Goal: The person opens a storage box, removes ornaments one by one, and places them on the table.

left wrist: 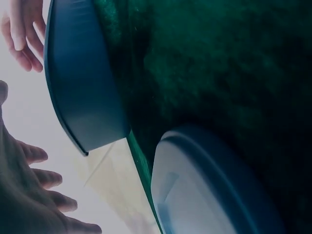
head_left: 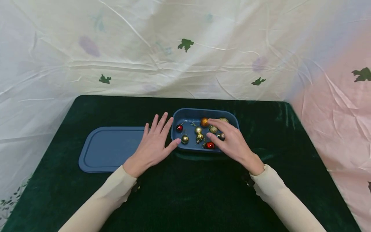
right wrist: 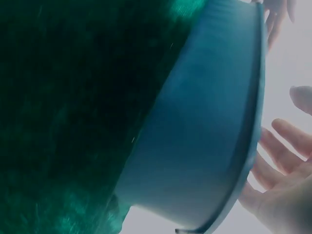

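Observation:
A blue rectangular box (head_left: 188, 112) stands on the table, holding several small bauble ornaments in gold, orange and red. My right hand (head_left: 232, 141) hovers over the box's right side, its fingers extended above a gold bauble (head_left: 213, 129) and near the orange bauble (head_left: 204, 121). A red bauble (head_left: 210, 145) lies just below that thumb. To the left, my left hand (head_left: 153, 146) is spread with straight fingers, between the box and a flat blue lid (head_left: 110, 149); its thumb tip overlaps the box's left rim in the head view. Neither hand holds anything.
Dark green velvety cloth (head_left: 185, 193) covers the table. Behind it hangs a pale curtain (head_left: 139, 48) with leaf-shaped green patches, and a pinkish one (head_left: 342, 106) is on the right. Another red bauble (head_left: 179, 128) sits at the box's left end.

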Available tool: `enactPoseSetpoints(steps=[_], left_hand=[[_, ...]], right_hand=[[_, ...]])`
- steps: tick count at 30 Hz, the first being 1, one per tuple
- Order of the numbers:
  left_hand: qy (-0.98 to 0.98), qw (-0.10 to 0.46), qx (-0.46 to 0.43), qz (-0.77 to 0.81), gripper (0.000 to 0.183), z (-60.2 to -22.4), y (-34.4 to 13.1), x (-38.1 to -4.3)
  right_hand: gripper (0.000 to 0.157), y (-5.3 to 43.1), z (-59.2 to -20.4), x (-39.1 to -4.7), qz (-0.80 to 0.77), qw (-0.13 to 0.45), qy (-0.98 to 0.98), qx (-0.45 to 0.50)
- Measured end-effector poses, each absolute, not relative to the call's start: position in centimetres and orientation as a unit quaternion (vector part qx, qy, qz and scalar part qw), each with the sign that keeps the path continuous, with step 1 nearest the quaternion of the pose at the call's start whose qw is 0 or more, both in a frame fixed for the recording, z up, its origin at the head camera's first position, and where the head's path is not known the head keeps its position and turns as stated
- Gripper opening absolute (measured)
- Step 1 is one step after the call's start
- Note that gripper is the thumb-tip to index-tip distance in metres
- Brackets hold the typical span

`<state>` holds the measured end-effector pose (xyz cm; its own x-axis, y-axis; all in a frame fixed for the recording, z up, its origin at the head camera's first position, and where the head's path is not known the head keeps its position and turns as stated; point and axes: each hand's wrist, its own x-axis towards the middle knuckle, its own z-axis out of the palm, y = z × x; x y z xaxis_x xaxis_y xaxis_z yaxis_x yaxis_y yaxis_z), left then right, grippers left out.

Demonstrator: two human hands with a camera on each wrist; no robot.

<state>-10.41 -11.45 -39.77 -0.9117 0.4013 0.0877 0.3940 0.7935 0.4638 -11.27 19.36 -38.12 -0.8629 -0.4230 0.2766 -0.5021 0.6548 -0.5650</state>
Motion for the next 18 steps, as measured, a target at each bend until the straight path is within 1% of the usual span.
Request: enactPoseSetpoints(steps=[6,13,18], left_hand=[[0.953,0.033,0.211,0.217,0.094,-40.0,-10.5,-11.1],[0.956,0.04,0.214,0.199,0.097,-40.1,-10.0,-11.6],[0.956,0.057,0.21,0.195,0.103,-40.3,-10.0,-11.8]], right_hand=[[0.053,19.8,-38.2,-13.1,0.292,0.041,-0.924,0.245],[0.054,20.0,-38.4,-15.2,0.262,0.013,-0.933,0.246],[0.055,19.9,-38.3,-16.0,0.253,-0.016,-0.937,0.24]])
